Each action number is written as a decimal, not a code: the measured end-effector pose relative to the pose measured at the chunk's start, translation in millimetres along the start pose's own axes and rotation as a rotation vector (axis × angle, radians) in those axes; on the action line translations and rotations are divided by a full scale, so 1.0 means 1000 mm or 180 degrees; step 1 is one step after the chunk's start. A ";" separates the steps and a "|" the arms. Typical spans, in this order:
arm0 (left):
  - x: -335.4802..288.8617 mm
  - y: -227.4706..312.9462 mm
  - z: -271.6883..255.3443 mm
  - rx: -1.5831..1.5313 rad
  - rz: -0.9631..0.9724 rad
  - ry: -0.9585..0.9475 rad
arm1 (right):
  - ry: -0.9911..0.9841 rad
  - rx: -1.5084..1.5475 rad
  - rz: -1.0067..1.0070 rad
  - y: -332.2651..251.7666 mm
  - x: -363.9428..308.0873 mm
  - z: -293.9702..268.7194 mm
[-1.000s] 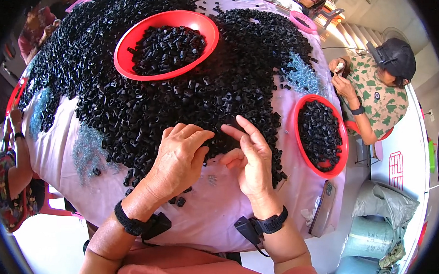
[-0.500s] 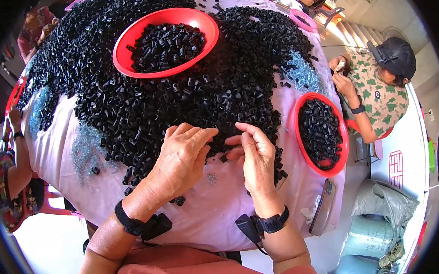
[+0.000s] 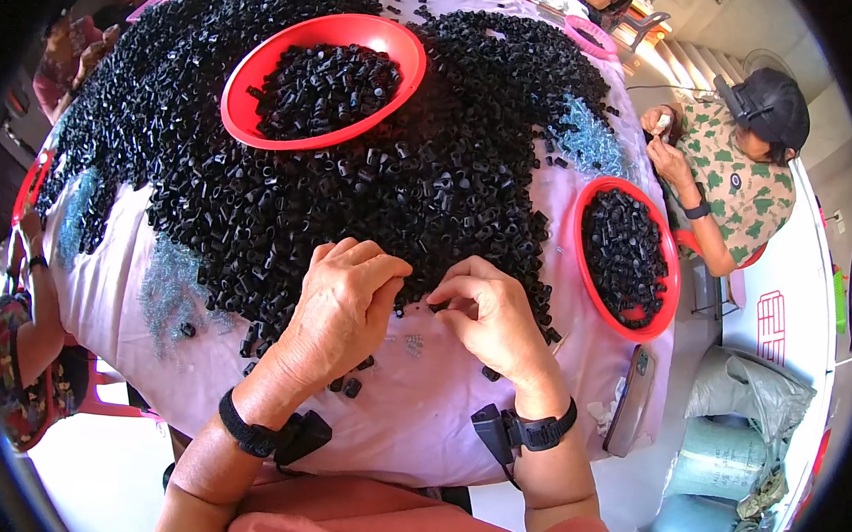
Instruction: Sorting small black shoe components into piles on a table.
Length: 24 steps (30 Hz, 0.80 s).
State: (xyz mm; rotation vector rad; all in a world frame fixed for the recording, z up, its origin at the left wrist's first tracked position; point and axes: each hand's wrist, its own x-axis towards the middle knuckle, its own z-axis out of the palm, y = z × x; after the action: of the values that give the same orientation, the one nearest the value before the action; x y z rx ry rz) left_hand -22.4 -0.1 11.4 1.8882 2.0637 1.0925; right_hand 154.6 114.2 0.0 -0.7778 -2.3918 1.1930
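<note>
A big heap of small hollow black plastic pieces (image 3: 352, 204) covers most of the table in front of me. At its near edge my right hand (image 3: 491, 313) pinches one small black plastic piece (image 3: 438, 306) between thumb and fingertips. To its left, my left hand (image 3: 346, 291) is closed, palm down, thumb and fingers drawn together; what it holds, if anything, is hidden. A few tiny clear coil-like bits (image 3: 412, 342) lie on the pink cloth (image 3: 418, 410) between my wrists, with some loose black pieces beside them.
A red basin (image 3: 408, 63) of black pieces stands on the heap, and another red basin (image 3: 677, 289) at the right. Blue-grey coil-like bits lie in piles (image 3: 170, 286). A phone (image 3: 629, 402) rests near the right edge. A person (image 3: 739, 176) sits at the right; another person's arm (image 3: 43, 304) shows left.
My right hand has closed its spread fingers into a pinch on a black plastic piece. My left hand has shifted slightly and stays closed.
</note>
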 end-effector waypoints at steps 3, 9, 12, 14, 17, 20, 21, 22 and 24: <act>-0.002 0.003 -0.002 0.0127 0.0023 -0.0058 | -0.0012 -0.0205 -0.0180 0.003 -0.001 0.003; -0.004 0.005 -0.001 0.0189 0.0055 -0.0243 | 0.0219 -0.0315 -0.0505 0.010 0.001 0.005; -0.006 0.006 -0.003 0.0242 0.0042 -0.0258 | 0.0236 0.0236 -0.0294 0.009 0.004 0.006; -0.007 0.004 -0.003 0.0244 0.0071 -0.0302 | 0.0259 0.1009 0.0414 0.011 0.004 0.009; -0.009 0.005 -0.005 0.0188 0.0167 -0.0507 | 0.0201 0.2092 0.0730 0.007 0.007 0.008; -0.014 0.007 -0.005 0.0075 0.0243 -0.0802 | 0.0043 0.2388 0.0714 0.014 0.006 0.013; -0.016 0.008 -0.005 0.0025 0.0252 -0.0934 | -0.0033 0.2574 0.0723 0.015 0.006 0.015; -0.017 0.009 -0.006 0.0091 0.0231 -0.1016 | -0.0045 0.2523 0.0680 0.015 0.006 0.013; -0.018 0.011 -0.011 0.0260 0.0209 -0.1141 | -0.0030 0.2623 0.0727 0.013 0.005 0.013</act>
State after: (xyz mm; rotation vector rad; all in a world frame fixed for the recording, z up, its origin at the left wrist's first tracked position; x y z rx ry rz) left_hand -16.0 -21.3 18.9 2.0257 1.8804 0.6291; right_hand 148.0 116.0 -17.5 -0.7483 -1.5788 2.0522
